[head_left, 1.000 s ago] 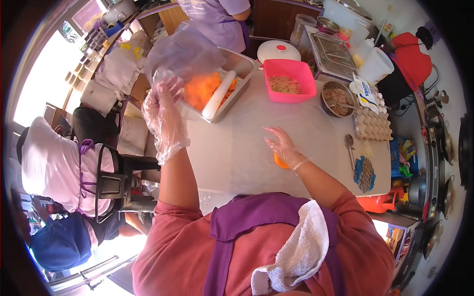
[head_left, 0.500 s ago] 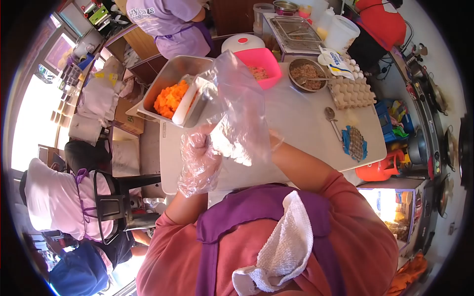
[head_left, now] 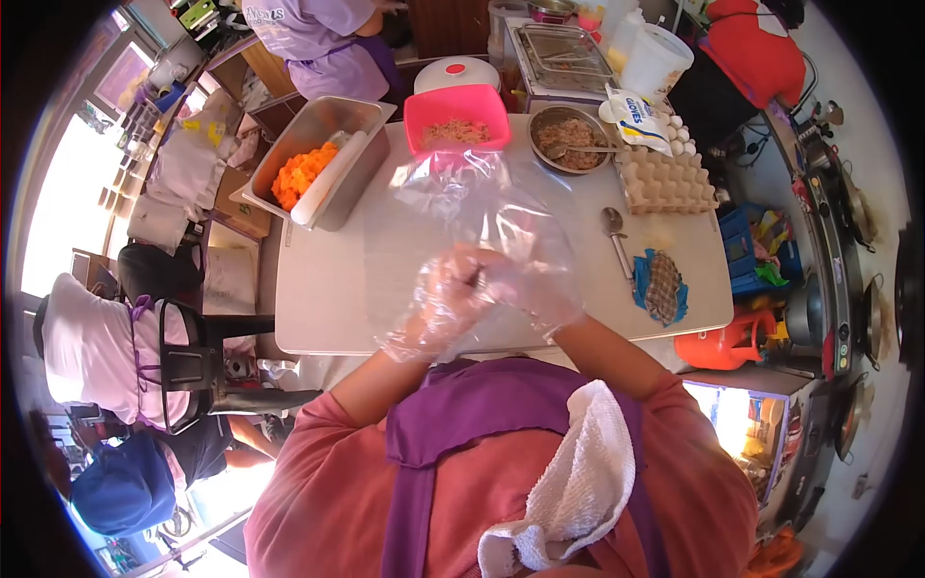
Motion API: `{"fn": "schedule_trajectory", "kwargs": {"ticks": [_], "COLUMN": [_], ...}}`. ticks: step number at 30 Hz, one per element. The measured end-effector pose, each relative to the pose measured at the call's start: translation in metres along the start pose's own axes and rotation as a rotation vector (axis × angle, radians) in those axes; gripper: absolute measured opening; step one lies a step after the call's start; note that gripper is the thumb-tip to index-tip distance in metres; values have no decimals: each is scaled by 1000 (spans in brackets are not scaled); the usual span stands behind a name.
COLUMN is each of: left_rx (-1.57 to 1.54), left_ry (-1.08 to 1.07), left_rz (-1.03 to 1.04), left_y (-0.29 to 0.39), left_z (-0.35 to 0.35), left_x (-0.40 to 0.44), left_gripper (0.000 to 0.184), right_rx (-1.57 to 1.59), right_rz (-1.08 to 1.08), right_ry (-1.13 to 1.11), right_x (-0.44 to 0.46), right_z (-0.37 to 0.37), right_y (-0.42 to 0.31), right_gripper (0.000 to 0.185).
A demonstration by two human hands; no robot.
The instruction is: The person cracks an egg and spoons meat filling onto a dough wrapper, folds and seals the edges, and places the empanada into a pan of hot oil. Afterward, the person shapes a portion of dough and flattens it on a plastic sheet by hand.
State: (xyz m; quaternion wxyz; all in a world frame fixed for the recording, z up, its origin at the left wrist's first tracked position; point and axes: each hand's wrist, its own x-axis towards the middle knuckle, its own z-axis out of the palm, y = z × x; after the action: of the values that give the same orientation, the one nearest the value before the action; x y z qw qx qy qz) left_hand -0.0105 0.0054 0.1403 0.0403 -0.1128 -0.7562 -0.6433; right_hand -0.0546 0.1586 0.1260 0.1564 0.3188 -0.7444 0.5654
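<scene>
Both hands wear clear plastic gloves and meet over the near part of the white table (head_left: 328, 299). My left hand (head_left: 455, 289) is closed on the edge of a clear plastic bag (head_left: 501, 197). Against it, my right hand (head_left: 528, 289) has its fingers closed on the same bag. The thin bag spreads out beyond my hands towards the pink tub (head_left: 457, 93), which holds a minced mixture. A steel pan (head_left: 361, 183) with orange mash (head_left: 302, 175) and a long white tool (head_left: 329, 179) stands at the back left.
Beyond my right hand are a bowl of mince (head_left: 570, 141), an egg tray (head_left: 665, 183), a glove packet (head_left: 638, 120), a ladle (head_left: 617, 241) and a cloth (head_left: 662, 287). One person (head_left: 328, 48) stands behind the table; another (head_left: 106, 347) is at the left.
My left hand has come in from the pan side with the bag. My right hand has met it at the bag's near edge. The view has shifted, and the orange piece seen under my right hand no longer shows.
</scene>
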Motion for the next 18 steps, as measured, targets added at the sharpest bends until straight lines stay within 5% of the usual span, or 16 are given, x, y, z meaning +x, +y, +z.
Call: {"fn": "schedule_trajectory", "kwargs": {"ticks": [3,6,9,12,14,16,18], "left_rx": [154,294,446,650,668,1151,1185], "left_ry": [-207,-334,-341,-195,-71,-83,30], "left_rz": [149,-3,162,143,76,147,167], "left_y": [5,28,24,-14,-64,-50,-73], "left_z": [19,20,14,-17,-53,-83,-103], "left_x": [6,14,21,17,15,24,27], "left_gripper": [48,53,57,52,35,24,24], "right_rx": [-23,-75,-142,-415,-765,-735,-710], "right_rz": [0,13,24,-175,-270,-161,-63], "right_ry": [90,239,387,347,9,-192,-379], "right_x": [-3,-15,-10,8,-2,-19,-40], "right_z": [-9,-42,-67,-114,-131,-117,-84], "right_y": [32,71,115,81,69,53,45], "right_gripper": [65,52,40,42,38,44,47]}}
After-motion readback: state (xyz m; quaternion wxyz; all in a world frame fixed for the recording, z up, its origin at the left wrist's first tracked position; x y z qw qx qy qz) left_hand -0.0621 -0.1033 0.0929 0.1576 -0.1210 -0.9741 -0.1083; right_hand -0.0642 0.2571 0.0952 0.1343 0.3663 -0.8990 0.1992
